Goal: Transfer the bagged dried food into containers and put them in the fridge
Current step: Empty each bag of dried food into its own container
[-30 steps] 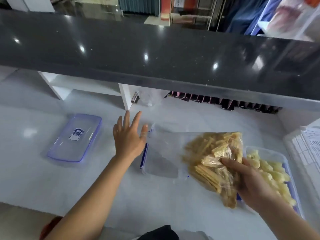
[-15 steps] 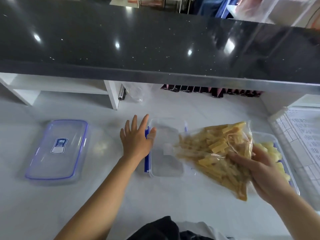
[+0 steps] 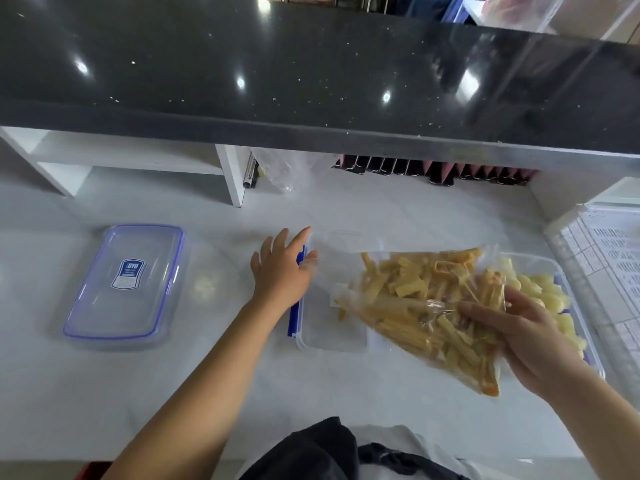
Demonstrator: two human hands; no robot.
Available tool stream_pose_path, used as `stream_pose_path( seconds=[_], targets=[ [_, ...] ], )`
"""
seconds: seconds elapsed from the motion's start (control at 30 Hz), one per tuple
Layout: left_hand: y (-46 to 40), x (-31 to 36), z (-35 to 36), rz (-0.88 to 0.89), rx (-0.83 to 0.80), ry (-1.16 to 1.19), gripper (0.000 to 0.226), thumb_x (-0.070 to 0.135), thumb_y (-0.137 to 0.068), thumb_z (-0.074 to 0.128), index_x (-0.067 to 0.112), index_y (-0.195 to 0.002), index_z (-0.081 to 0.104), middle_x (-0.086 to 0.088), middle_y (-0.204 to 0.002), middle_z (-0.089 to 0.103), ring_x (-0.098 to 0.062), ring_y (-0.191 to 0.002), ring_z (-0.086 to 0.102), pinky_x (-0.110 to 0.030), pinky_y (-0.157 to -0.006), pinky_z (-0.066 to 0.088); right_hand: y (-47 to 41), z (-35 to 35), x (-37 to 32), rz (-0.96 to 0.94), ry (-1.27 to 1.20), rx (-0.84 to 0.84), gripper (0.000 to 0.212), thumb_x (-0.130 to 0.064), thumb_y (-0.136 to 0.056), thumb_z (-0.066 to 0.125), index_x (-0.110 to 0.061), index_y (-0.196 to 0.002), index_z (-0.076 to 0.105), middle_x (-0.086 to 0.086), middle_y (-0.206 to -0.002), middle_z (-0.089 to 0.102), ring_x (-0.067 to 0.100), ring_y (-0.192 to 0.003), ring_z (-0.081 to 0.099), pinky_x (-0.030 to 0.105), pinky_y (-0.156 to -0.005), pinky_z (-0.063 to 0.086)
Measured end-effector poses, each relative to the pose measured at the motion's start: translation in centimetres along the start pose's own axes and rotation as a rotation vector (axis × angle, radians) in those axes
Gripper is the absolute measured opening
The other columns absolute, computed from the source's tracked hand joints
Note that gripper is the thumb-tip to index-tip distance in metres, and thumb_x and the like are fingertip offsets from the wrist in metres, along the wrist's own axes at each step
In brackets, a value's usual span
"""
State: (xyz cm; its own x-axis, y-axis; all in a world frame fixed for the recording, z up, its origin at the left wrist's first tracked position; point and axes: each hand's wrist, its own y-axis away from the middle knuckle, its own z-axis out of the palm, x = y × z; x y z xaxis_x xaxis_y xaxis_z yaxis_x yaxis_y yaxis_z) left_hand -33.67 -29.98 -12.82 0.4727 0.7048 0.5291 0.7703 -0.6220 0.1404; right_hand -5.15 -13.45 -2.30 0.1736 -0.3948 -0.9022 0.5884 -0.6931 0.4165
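the right hand [image 3: 530,334] grasps the bag of dried food [image 3: 426,313] at its closed bottom end and holds it tilted, so the open mouth points left and down over the empty container [image 3: 332,327]. i think this is to let the sticks slide out by their own weight. one piece already seems to hang at the mouth. the left hand [image 3: 282,271] lies on the left rim of this container, its fingers [image 3: 301,237] spread and released, not closed on anything; probably it keeps the light box from sliding while the food falls in.

the bag is thin, clear, wrinkled film, and the food inside is pale yellow, dry, stiff sticks. the container is clear hard plastic with a blue clip on its side. its lid [image 3: 126,284], flat with a blue edge and a label, is put aside on the left of the white smooth worktop [image 3: 214,368]. behind the right hand stands a second container [image 3: 568,306], already filled with paler chunks.
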Motion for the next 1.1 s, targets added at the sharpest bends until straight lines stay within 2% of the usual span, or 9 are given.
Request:
stream_pose_path(
  seconds=[0.1,0.17,0.33,0.47,0.53,0.67,0.87,0.97,1.1],
  targets=[
    [0.1,0.1,0.7,0.014,0.05,-0.02,0.048,0.047,-0.102,0.036,0.038,-0.149,0.036,-0.004,-0.141,0.049,-0.032,-0.136,0.039,-0.056,-0.109,0.034,0.5,0.0,-0.2,-0.04,-0.003,-0.006,0.037,0.007,-0.077,0.065,-0.001,-0.114,0.066,0.021,-0.1,0.075,0.03,-0.08,0.076,0.034,-0.061,0.062],
    [0.4,0.4,0.9,-0.017,0.076,0.0,0.046,0.046,-0.102,0.037,0.04,-0.147,0.037,-0.003,-0.136,0.052,-0.032,-0.133,0.041,-0.056,-0.109,0.033,0.6,0.2,-0.4,-0.061,0.025,-0.013,0.038,0.005,-0.075,0.067,0.0,-0.113,0.066,0.021,-0.1,0.075,0.031,-0.08,0.076,0.035,-0.062,0.062],
    [1.2,0.9,1.1,-0.024,0.14,-0.067,0.043,0.045,-0.104,0.035,0.041,-0.147,0.035,-0.002,-0.151,0.042,-0.033,-0.144,0.027,-0.055,-0.117,0.018,0.7,0.0,-0.8,-0.08,0.0,0.022,0.036,0.0,-0.073,0.068,0.004,-0.109,0.065,0.021,-0.097,0.075,0.031,-0.079,0.075,0.036,-0.062,0.063],
    [1.8,1.2,0.9,-0.041,0.123,-0.028,0.045,0.045,-0.106,0.033,0.043,-0.151,0.032,-0.003,-0.163,0.026,-0.033,-0.152,0.012,-0.052,-0.121,0.007,1.1,0.0,-0.8,-0.101,0.115,0.027,0.038,-0.002,-0.071,0.073,0.005,-0.107,0.065,0.022,-0.096,0.075,0.032,-0.079,0.075,0.033,-0.062,0.061],
    [1.8,1.3,0.8,-0.045,0.126,-0.019,0.045,0.044,-0.106,0.034,0.043,-0.151,0.032,-0.004,-0.163,0.025,-0.033,-0.152,0.011,-0.052,-0.121,0.007,1.1,-0.1,-0.9,-0.147,0.158,0.057,0.038,-0.006,-0.072,0.074,0.0,-0.109,0.068,0.021,-0.097,0.075,0.033,-0.083,0.075,0.036,-0.066,0.062],
    [1.9,1.4,0.6,-0.054,0.103,0.0,0.046,0.044,-0.106,0.034,0.042,-0.152,0.031,-0.003,-0.164,0.024,-0.032,-0.152,0.01,-0.052,-0.122,0.007,1.1,0.3,-1.1,-0.202,0.374,0.067,0.023,-0.005,-0.083,0.075,-0.017,-0.103,0.074,0.013,-0.091,0.076,0.031,-0.082,0.075,0.044,-0.073,0.063],
    [2.2,1.4,0.3,-0.038,0.089,-0.04,0.047,0.038,-0.106,0.034,0.04,-0.153,0.028,-0.004,-0.164,0.025,-0.033,-0.152,0.011,-0.053,-0.121,0.01,1.3,0.8,-2.4,-0.257,0.44,0.105,0.024,0.002,-0.083,0.074,-0.02,-0.093,0.073,0.003,-0.077,0.076,0.014,-0.063,0.072,0.021,-0.053,0.056],
    [2.2,1.4,0.2,-0.026,0.073,-0.033,0.051,0.031,-0.105,0.039,0.039,-0.154,0.026,-0.004,-0.164,0.024,-0.033,-0.152,0.011,-0.052,-0.122,0.01,1.6,1.1,-2.2,-0.293,0.474,0.127,0.029,0.002,-0.081,0.076,-0.026,-0.088,0.075,0.0,-0.075,0.075,0.018,-0.066,0.073,0.025,-0.057,0.058],
    [2.2,1.4,0.1,-0.032,0.07,-0.043,0.055,0.025,-0.104,0.042,0.039,-0.155,0.025,-0.004,-0.164,0.023,-0.033,-0.152,0.012,-0.052,-0.122,0.011,1.9,2.3,-2.8,-0.346,0.509,0.138,0.033,-0.002,-0.081,0.078,-0.03,-0.098,0.074,-0.001,-0.075,0.074,0.014,-0.061,0.071,0.03,-0.058,0.061]
  ],
)
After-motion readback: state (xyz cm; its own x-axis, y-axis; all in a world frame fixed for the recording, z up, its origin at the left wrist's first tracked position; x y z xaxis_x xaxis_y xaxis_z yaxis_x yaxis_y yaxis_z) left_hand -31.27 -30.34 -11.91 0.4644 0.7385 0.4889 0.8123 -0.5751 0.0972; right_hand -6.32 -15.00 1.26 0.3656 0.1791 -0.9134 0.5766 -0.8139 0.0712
